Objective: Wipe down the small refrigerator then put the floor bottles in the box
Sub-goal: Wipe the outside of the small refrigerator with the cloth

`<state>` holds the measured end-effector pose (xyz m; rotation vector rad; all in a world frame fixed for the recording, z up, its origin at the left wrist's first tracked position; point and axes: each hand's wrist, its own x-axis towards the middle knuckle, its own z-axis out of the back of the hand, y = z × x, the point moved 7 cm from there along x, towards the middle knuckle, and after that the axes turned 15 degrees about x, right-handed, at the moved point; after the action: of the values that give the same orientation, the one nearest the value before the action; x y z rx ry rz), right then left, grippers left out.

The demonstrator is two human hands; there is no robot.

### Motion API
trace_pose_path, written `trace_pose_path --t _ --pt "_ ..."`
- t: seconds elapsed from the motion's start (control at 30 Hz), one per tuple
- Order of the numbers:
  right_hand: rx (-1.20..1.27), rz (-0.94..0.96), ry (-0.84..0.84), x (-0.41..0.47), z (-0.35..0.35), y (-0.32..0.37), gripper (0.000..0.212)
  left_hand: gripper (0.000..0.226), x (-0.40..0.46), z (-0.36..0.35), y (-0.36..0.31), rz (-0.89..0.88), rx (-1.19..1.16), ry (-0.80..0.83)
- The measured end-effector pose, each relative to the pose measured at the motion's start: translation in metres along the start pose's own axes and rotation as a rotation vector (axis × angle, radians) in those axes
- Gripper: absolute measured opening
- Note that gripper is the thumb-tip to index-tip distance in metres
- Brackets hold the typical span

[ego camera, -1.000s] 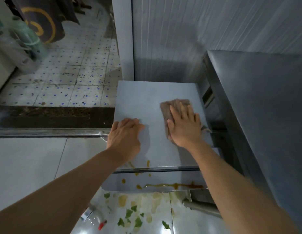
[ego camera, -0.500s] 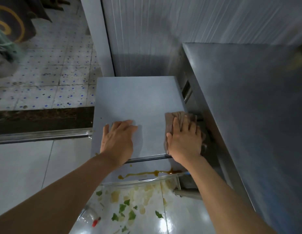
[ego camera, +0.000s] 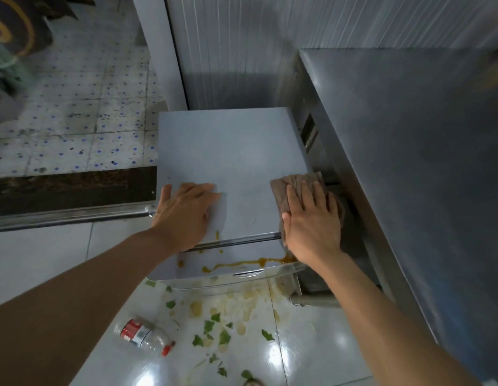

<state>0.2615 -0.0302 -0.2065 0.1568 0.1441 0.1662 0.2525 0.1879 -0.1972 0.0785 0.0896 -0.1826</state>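
Flat hands on the fridge top

The right hand (ego camera: 311, 224) is pressing a brown cloth (ego camera: 295, 182) with straight fingers at the refrigerator's (ego camera: 231, 151) front right corner. The left hand (ego camera: 186, 213) is resting flat, holding nothing. A bottle (ego camera: 143, 335) is lying on the floor (ego camera: 311, 344).

i see open room over the back half of the fridge (ego camera: 231, 146) top. the steel desk (ego camera: 409, 162) walls off its right side, the ribbed wall (ego camera: 242, 51) its rear. floor tiles around the bottle (ego camera: 143, 336) lie open.
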Motion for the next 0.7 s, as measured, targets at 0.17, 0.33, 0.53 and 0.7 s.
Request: trace_pose_path --t 0.17,0.33,0.53,0.7 --pt "0.131 0.054 -0.069 0.019 -0.012 0.039 0.057 0.05 -0.001 -0.003 0.044 0.105 -0.004 0.01" --pt "0.232 0.33 0.028 -0.011 -0.038 0.113 0.056 0.057 -0.013 -0.005 0.06 0.101 -0.012 0.029" --pt "0.135 0.038 0.013 0.026 -0.021 0.05 0.062 0.054 -0.021 -0.006 0.063 0.082 -0.058 -0.013" --pt "0.216 0.203 -0.02 0.015 -0.038 0.14 0.057 0.057 -0.029 -0.002 0.07 0.103 -0.135 -0.032"
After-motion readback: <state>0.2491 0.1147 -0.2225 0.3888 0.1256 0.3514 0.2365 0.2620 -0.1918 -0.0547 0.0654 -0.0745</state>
